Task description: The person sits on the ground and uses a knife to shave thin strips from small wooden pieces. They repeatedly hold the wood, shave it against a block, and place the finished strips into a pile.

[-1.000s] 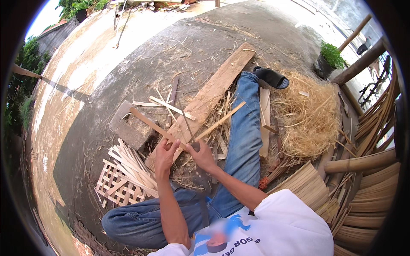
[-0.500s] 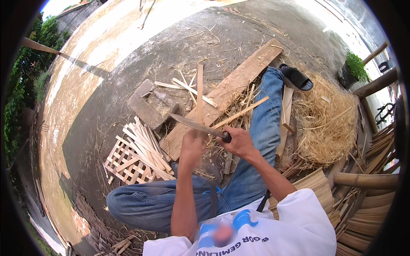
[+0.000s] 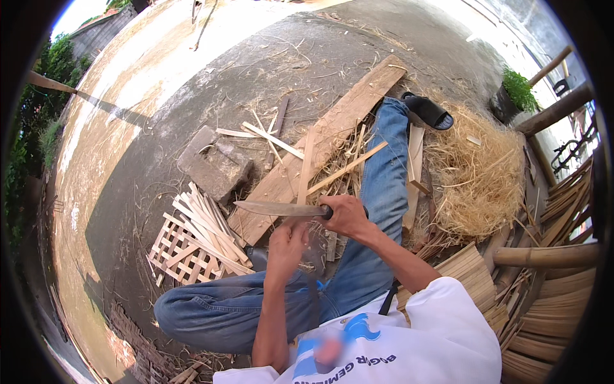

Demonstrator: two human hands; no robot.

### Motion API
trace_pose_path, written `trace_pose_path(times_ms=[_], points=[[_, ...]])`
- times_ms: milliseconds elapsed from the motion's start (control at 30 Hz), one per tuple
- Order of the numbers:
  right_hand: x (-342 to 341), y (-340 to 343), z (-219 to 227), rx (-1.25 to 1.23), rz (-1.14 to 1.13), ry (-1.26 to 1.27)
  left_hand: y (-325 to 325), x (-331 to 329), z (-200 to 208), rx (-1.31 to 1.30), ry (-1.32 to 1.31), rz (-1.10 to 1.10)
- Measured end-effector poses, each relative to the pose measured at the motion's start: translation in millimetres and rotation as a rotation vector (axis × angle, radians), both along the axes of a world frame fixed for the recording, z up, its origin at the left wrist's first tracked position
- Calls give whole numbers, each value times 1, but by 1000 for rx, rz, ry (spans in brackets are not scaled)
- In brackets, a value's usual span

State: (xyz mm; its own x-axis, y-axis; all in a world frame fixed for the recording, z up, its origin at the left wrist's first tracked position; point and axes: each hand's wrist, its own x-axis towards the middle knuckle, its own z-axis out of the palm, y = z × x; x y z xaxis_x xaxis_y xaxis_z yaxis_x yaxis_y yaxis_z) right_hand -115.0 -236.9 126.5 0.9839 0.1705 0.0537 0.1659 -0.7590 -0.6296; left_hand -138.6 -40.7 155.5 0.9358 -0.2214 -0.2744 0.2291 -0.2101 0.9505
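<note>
My right hand (image 3: 346, 216) is wrapped round the dark handle of a large knife (image 3: 272, 208). Its long blade points left, edge-on across a flat bamboo strip (image 3: 307, 168). The fingers of my left hand (image 3: 288, 244) are closed on the near end of that strip, just below the blade; the grip itself is partly hidden. From there the strip runs away from me over a wooden plank (image 3: 368, 89). To the left of my left hand lie a bundle of pale strips (image 3: 208, 221) and a woven lattice piece (image 3: 182, 251).
A concrete block (image 3: 214, 164) stands left of the plank. Thin offcuts (image 3: 347, 168) lie by my bent leg. At the right is a heap of shavings (image 3: 476, 173), with a black sandal (image 3: 428, 112) on my foot beside it. Stacked slats (image 3: 550, 329) and a bamboo pole (image 3: 543, 256) sit lower right.
The bamboo strip and my left hand have drawn back toward me under the blade. The knife has turned to lie nearly level. The whole view has shifted slightly.
</note>
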Motion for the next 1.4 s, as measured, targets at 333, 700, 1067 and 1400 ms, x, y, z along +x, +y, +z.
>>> trace_pose_path(times_ms=[333,700,1067,1400], points=[[58,-71,-33,80,-459,97,4,-24,44,-94,234,-51],[26,-68,-21,171,-286,126,-5,-27,42,161,57,-89],[54,-114,-36,217,-438,305,15,-33,64,-4,201,-74],[10,-23,-14,131,-128,-62,7,17,21,182,-68,19]])
